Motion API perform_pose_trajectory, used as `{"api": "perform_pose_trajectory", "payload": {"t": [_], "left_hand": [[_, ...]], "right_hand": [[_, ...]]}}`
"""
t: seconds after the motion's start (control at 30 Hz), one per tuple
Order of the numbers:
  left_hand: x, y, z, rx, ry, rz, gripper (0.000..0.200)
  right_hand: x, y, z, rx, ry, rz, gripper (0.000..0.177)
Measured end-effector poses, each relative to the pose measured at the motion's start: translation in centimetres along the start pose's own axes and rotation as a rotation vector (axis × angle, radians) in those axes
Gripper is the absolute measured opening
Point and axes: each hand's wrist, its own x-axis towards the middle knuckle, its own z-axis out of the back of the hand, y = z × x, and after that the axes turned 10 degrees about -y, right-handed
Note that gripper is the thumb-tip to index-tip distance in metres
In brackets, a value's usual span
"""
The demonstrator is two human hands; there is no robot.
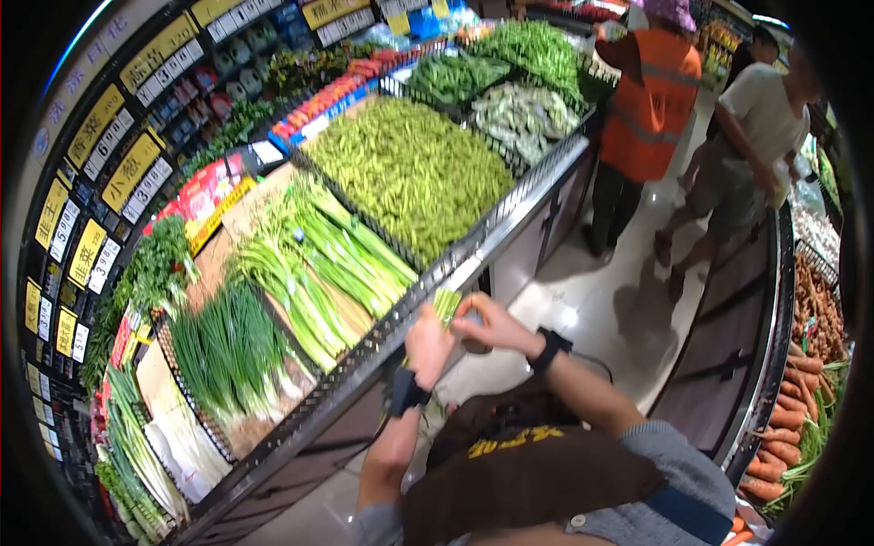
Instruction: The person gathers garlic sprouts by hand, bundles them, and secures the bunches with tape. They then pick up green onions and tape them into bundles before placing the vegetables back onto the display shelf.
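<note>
Two hands meet in the middle of the frame, just off the front rail of the veggie display (364, 359). Your left hand (426, 346) is clenched around a small bundle of green stalks (446, 305), holding it upright so the cut tops poke out above your fist. Your right hand (492, 328) comes in from the right and curls its fingers against the side of that same bundle. Whether it's properly gripping or just touching, can't tell from this angle. You've got a black wristband (549, 348) on the right wrist and a dark strap (405, 391) on the left one, and your brown apron (519, 464) fills the bottom centre.

So the bundle sits dead centre, right beside the rail and over the pale floor of the aisle.

Rest of the display runs up and to the left. A big heap of green pods (410, 168) is above your hands, long leeks (319, 255) are to the left of them, and thin chives (228, 350) lie lower left. Yellow price tags (132, 168) line the shelf along the upper left edge.

Over at the right edge there's a stack of carrots (801, 409). In the upper right, well apart from you, a person in an orange vest (651, 100) stands at the far end of the display, with a person in a white shirt (760, 114) beside them
</note>
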Motion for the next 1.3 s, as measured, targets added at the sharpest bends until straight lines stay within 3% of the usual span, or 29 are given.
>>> {"api": "perform_pose_trajectory", "payload": {"t": [0.03, 0.1, 0.13, 0.17, 0.2, 0.27, 0.3, 0.37, 0.4, 0.43, 0.5, 0.53, 0.6, 0.63, 0.7, 0.73, 0.77, 0.8, 0.83, 0.87, 0.9, 0.93, 0.97, 1.03, 1.07, 1.17, 1.2, 1.23, 1.3], "left_hand": [[0.2, -0.4, 2.0, -0.023, -0.002, 0.041, 0.027], [0.4, -0.5, 5.2, -0.230, -0.015, 0.064, 0.024], [0.1, -1.1, 7.5, -0.404, 0.109, 0.037, 0.024], [-0.4, -1.9, 10.0, -0.576, 0.241, 0.007, 0.025], [-0.7, -2.7, 12.4, -0.660, 0.436, -0.041, 0.026], [-0.6, -3.2, 15.4, -0.818, 0.845, -0.145, 0.023], [-0.4, -3.1, 16.1, -0.891, 1.056, -0.198, 0.019], [0.1, -3.0, 17.0, -0.829, 1.548, -0.039, 0.014], [-0.1, -2.0, 15.6, -0.859, 1.736, -0.169, 0.014], [-0.2, -1.9, 15.1, -1.040, 1.769, -0.387, 0.016], [-0.2, -1.5, 14.5, -1.066, 1.934, -0.230, 0.030], [-0.5, -1.2, 14.1, -1.070, 1.932, -0.223, 0.030], [-1.5, -0.2, 12.9, -1.342, 1.914, 0.148, 0.048], [-2.0, 0.8, 11.8, -1.340, 1.809, 0.245, 0.064], [-3.5, 1.4, 10.2, -1.421, 1.610, 0.215, 0.070], [-4.2, 1.6, 9.7, -1.422, 1.615, 0.219, 0.070], [-4.6, 1.7, 9.3, -1.437, 1.489, 0.194, 0.073], [-5.0, 1.8, 8.9, -1.449, 1.363, 0.170, 0.077], [-5.3, 2.4, 8.8, -1.453, 1.370, 0.172, 0.077], [-5.5, 3.1, 8.8, -1.278, 1.081, 0.175, 0.075], [-5.8, 3.5, 8.9, -1.094, 0.798, 0.174, 0.073], [-6.3, 3.3, 8.9, -1.049, 0.641, 0.217, 0.075], [-6.8, 2.8, 8.9, -1.052, 0.645, 0.218, 0.075], [-8.5, -0.7, 9.6, -0.699, 0.322, 0.069, 0.072], [-8.9, -3.1, 9.5, -0.565, 0.094, 0.070, 0.057], [-8.7, -1.9, 6.8, -0.787, 0.188, 0.261, 0.041], [-8.9, -0.9, 5.5, -0.848, 0.124, 0.219, 0.029], [-8.7, 0.0, 5.4, -0.775, 0.175, 0.143, 0.026], [-7.8, 0.6, 6.9, -0.770, 0.344, 0.120, 0.023]], "right_hand": [[0.1, 1.6, 0.5, 0.072, -0.010, 0.077, 0.023], [0.1, 5.5, 2.1, 0.030, 0.148, -0.101, 0.021], [-0.1, 5.6, 1.7, 0.186, 0.150, -0.086, 0.023], [0.1, 5.8, 1.6, 0.341, 0.154, -0.073, 0.026], [0.8, 6.8, 2.2, 0.256, 0.216, 0.156, 0.032], [1.7, 10.9, 3.2, 0.158, 0.340, 0.379, 0.050], [1.7, 13.0, 4.0, 0.105, 0.457, 0.413, 0.051], [1.7, 15.6, 4.2, 0.048, 0.534, 0.470, 0.055], [1.7, 16.6, 4.0, 0.056, 0.622, 0.517, 0.057], [1.8, 17.5, 3.9, 0.064, 0.711, 0.564, 0.059], [2.3, 18.3, 4.0, 0.070, 0.731, 0.567, 0.059], [2.5, 18.2, 4.1, 0.051, 0.754, 0.556, 0.053], [2.3, 16.1, 3.1, 0.060, 0.671, 0.597, 0.040], [1.9, 14.8, 2.7, 0.063, 0.676, 0.591, 0.040], [1.0, 13.1, 2.4, 0.130, 0.767, 0.434, 0.031], [0.6, 12.8, 2.2, 0.136, 0.731, 0.455, 0.026], [0.1, 12.5, 2.1, 0.133, 0.728, 0.452, 0.026], [-0.4, 12.4, 2.1, 0.146, 0.668, 0.389, 0.025], [-0.8, 12.4, 2.2, 0.159, 0.609, 0.322, 0.023], [-0.9, 12.5, 2.6, 0.168, 0.641, 0.198, 0.022], [-0.9, 12.1, 2.7, 0.149, 0.577, 0.255, 0.022], [-1.1, 11.8, 2.8, 0.134, 0.529, 0.218, 0.024], [-1.2, 11.6, 2.8, 0.120, 0.482, 0.184, 0.026], [-1.4, 11.4, 2.3, 0.012, 0.437, 0.199, 0.030], [-1.6, 11.4, 2.1, -0.096, 0.396, 0.218, 0.033], [-1.9, 11.6, 1.7, -0.349, 0.343, 0.248, 0.043], [-1.7, 11.1, 1.8, -0.402, 0.324, 0.372, 0.048], [-1.5, 11.5, 2.2, -0.403, 0.331, 0.362, 0.048], [-0.5, 12.5, 3.0, -0.468, 0.341, 0.576, 0.047]]}}
